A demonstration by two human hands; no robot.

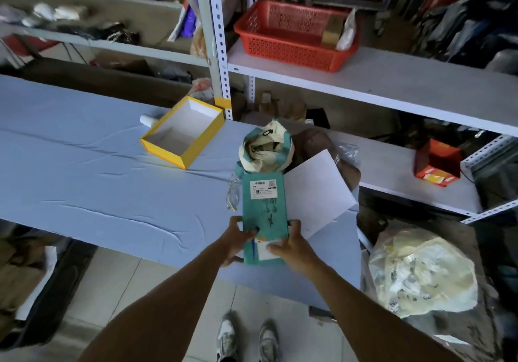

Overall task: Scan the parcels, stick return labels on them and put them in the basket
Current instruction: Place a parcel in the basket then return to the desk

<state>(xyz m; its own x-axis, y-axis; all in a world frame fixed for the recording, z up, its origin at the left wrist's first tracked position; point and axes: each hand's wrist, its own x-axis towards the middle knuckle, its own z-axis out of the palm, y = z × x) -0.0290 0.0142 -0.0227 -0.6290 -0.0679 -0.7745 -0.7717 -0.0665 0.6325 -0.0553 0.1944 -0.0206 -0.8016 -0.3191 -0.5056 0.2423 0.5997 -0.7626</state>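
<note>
Teal parcel sits in both my grips, left hand and right hand clasping its near end, long axis pointing away toward the red basket on the shelf beyond the counter.

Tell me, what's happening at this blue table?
A person is holding a teal parcel over the near edge of the blue table, the left hand gripping one side and the right hand the other. The right thumb rests on a small white label at the near end; a printed shipping label is on the far end. The red basket sits on the shelf behind, already holding a couple of items.
</note>
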